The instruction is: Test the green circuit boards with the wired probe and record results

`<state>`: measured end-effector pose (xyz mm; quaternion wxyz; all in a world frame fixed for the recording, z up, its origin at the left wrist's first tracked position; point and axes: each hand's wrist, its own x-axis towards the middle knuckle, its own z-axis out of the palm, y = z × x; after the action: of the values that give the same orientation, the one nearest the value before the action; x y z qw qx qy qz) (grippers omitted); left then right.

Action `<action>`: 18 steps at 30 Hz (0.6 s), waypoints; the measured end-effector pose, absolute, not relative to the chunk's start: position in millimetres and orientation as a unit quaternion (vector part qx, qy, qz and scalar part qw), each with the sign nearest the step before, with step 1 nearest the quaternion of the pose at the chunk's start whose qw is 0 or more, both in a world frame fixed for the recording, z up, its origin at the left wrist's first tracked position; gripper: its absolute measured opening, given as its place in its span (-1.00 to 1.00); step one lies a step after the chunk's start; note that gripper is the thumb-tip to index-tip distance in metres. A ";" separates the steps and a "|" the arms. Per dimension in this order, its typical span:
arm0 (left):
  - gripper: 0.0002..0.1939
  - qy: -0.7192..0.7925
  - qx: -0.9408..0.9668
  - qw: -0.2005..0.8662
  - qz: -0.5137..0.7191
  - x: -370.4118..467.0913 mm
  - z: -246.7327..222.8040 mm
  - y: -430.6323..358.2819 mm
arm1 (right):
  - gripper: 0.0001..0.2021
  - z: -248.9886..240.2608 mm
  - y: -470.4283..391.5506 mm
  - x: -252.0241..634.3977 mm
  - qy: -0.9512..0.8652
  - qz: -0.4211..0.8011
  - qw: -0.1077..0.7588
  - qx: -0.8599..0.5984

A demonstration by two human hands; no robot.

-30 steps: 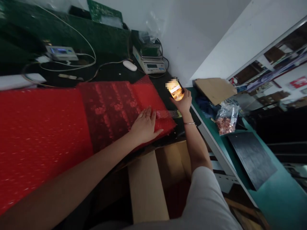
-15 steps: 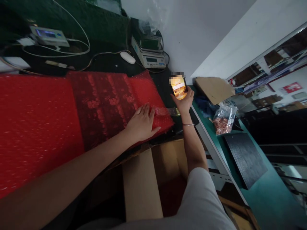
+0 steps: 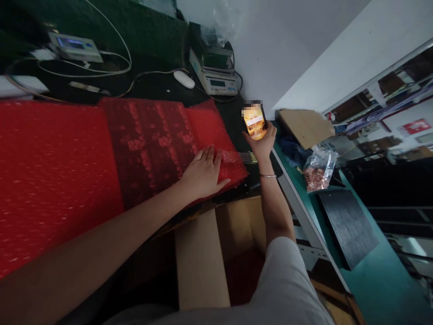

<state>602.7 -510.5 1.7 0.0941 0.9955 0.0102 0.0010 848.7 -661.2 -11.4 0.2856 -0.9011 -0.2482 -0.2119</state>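
Red bubble wrap (image 3: 54, 180) covers much of the dark table, with a darker, patterned section (image 3: 149, 144) in its middle. My left hand (image 3: 203, 174) lies flat on the right part of the wrap, fingers stretched and a ring on one of them. Beyond the table's right end, my right hand (image 3: 262, 142) holds a phone (image 3: 255, 123) upright, its screen lit in yellow and orange. Between the two hands, a metallic strip with a yellowish end (image 3: 248, 157) sticks out by the wrap's right edge.
A scale (image 3: 216, 81), a white mouse (image 3: 184, 79) and a small display device (image 3: 76, 47) with cables stand at the back. An open cardboard box (image 3: 201, 262) is below the table edge. On the green table (image 3: 372, 284) lie cardboard, a plastic bag (image 3: 318, 174) and a black panel (image 3: 350, 225).
The whole view has shifted slightly, so the table items appear a little further right. My left hand still rests on the wrap and my right hand still holds the phone.
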 end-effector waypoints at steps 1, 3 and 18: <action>0.00 0.009 0.996 0.094 -0.002 603.1 2.0 -510.7 | -0.08 -7.6 -662.3 852.4 -0.266 -0.201 0.309 -0.891; 0.01 0.010 0.995 0.099 -0.006 605.0 2.4 -511.1 | -0.11 5.0 -661.7 861.4 -0.325 -0.140 0.349 -0.868; -0.05 -0.024 0.997 0.071 -0.021 562.0 15.8 -521.7 | -0.41 29.5 -623.7 862.5 -0.446 0.155 0.247 -0.846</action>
<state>562.0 -521.7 15.8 0.0710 0.9970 -0.0238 -0.0212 862.5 -623.7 29.5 0.2469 -0.8460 -0.4464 0.1550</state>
